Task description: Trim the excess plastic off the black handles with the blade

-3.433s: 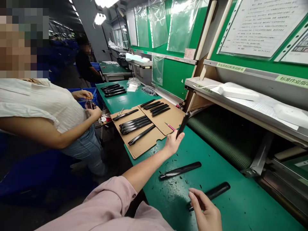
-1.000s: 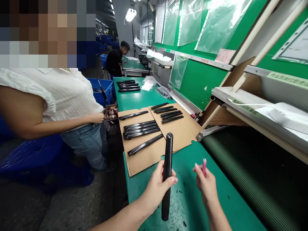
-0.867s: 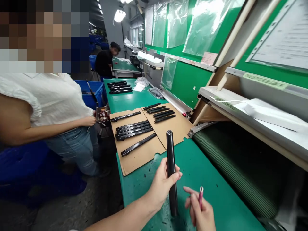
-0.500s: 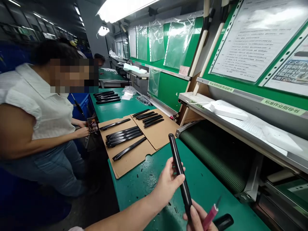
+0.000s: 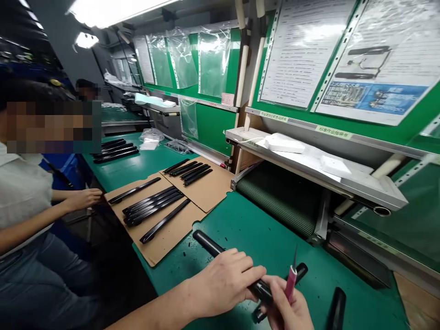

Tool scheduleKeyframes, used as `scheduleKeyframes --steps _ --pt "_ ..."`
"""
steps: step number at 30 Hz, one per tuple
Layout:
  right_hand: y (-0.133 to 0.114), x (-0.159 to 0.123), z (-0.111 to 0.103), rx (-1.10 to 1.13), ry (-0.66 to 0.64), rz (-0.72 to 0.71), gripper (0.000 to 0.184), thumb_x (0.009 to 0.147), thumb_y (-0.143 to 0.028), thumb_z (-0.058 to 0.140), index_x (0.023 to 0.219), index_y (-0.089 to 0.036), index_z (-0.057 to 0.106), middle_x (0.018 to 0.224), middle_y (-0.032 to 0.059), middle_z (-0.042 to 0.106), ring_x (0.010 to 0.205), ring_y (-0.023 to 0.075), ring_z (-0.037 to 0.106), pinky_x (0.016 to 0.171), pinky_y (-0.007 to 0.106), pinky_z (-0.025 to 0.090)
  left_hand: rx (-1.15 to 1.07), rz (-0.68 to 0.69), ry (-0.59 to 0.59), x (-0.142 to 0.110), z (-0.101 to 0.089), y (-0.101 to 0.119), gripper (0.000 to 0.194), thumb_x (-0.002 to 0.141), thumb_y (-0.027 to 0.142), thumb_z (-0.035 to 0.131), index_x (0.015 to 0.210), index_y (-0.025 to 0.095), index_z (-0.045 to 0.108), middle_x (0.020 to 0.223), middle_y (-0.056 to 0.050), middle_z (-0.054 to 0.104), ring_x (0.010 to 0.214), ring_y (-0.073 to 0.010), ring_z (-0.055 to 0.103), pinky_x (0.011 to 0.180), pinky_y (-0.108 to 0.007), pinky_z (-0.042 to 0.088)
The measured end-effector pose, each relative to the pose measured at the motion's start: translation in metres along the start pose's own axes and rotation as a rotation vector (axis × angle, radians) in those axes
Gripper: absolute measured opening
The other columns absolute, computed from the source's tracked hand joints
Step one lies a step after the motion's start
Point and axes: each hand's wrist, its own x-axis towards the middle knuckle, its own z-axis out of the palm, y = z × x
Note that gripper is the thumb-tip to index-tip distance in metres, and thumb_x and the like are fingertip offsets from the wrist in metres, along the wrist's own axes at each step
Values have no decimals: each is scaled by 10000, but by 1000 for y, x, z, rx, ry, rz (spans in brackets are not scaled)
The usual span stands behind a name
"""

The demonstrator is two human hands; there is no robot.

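Two hands (image 5: 228, 279) snug around one black bar (image 5: 208, 243), pink knife (image 5: 290, 284) in the right hand (image 5: 295, 309), green tabletop (image 5: 257, 233) below, lamps (image 5: 113, 10) above.

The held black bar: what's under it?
Under the held black bar, the green tabletop shows, with apparently both ends of a second black bar. Its middle is hidden behind the right hand; whether the bars touch can't be seen.
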Motion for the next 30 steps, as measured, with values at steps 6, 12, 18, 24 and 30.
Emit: scheduleKeyframes --steps 6,12,18,24,30 --pt "-26 -5 -2 61 -148 129 552 823 -616 627 1146 -176 553 727 -4 618 403 53 443 375 173 319 -801 -269 109 1 0 0 340 964 480 377 1067 210 555 775 -12 513 668 -142 467 650 -263 401" --pt "-16 -19 27 67 -174 119 519 883 -646 509 1082 -169 562 530 -93 408 347 27 244 361 175 185 -1251 -233 212 15 -3 -2 379 927 537 434 1041 186 521 659 17 425 762 -174 545 863 -362 455" --pt "-8 -20 20 -116 9 -50 520 774 -643 653 962 -158 642 600 -7 538 541 127 485 516 238 392 -1148 -210 340 11 -11 -15 458 946 566 361 1210 203 451 808 5 420 590 -89 327 657 -271 405" --pt "-33 -15 2 -368 135 -229 489 912 -620 450 1127 -245 680 717 11 467 642 157 445 580 273 386 -860 -152 155 0 -8 -22 395 959 486 414 1222 218 534 898 -31 466 721 -122 391 664 -257 373" --pt "-51 -9 0 -476 -84 -426 360 957 -473 471 1212 -304 660 804 35 515 759 182 476 639 288 400 -712 27 157 0 -13 -26 367 925 424 521 1215 221 621 1015 -85 514 943 -203 485 841 -330 429"
